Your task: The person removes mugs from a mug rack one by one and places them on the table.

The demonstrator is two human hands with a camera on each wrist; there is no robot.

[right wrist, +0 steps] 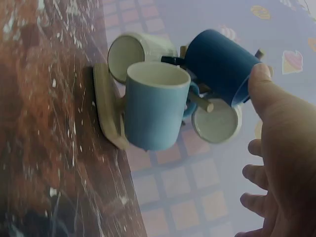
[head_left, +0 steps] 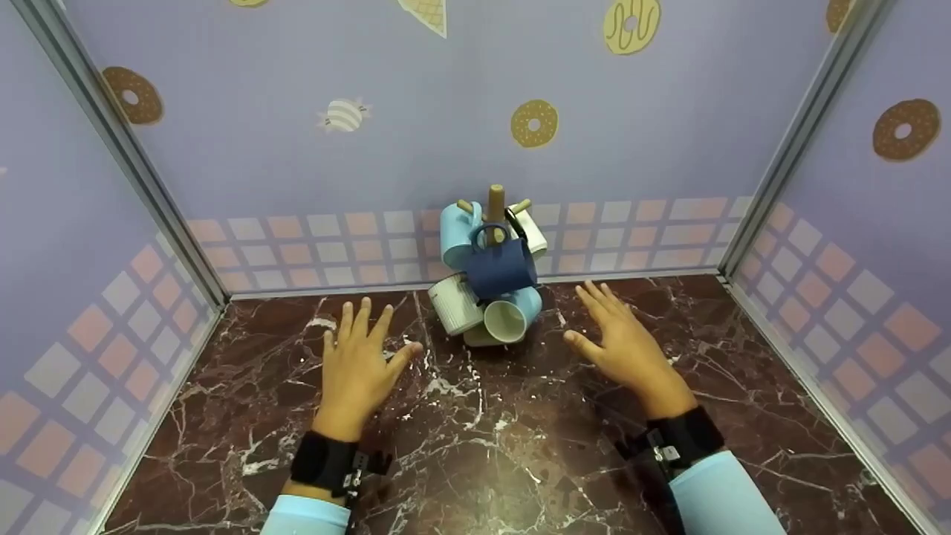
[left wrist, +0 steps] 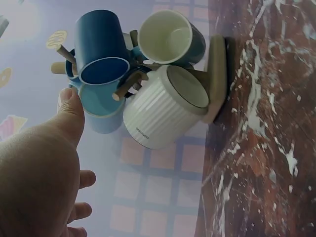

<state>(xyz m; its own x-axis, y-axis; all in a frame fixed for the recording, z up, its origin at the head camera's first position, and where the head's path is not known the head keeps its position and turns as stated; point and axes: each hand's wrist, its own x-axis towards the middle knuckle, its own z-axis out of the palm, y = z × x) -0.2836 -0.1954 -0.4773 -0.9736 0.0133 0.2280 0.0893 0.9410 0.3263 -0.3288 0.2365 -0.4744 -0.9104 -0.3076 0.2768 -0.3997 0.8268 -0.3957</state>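
A wooden mug tree (head_left: 496,195) stands near the back wall with several mugs hung on its pegs. A navy mug (head_left: 502,269) faces front. Upper left of it hangs a light blue mug (head_left: 455,236), upper right a white mug (head_left: 529,232). Lower down are a ribbed white mug (left wrist: 160,111) and another light blue mug (right wrist: 155,108) with a pale inside. My left hand (head_left: 358,364), fingers spread, is left of the tree and holds nothing. To the tree's right, my right hand (head_left: 622,345) has its fingers extended, also holding nothing. Both hands are apart from the mugs.
The mug tree's base (left wrist: 217,79) sits on a dark red marbled tabletop (head_left: 475,461). Lilac walls with doughnut and tile prints enclose the back and both sides. Grey metal posts (head_left: 806,137) mark the corners. A black strap (head_left: 327,461) wraps each wrist.
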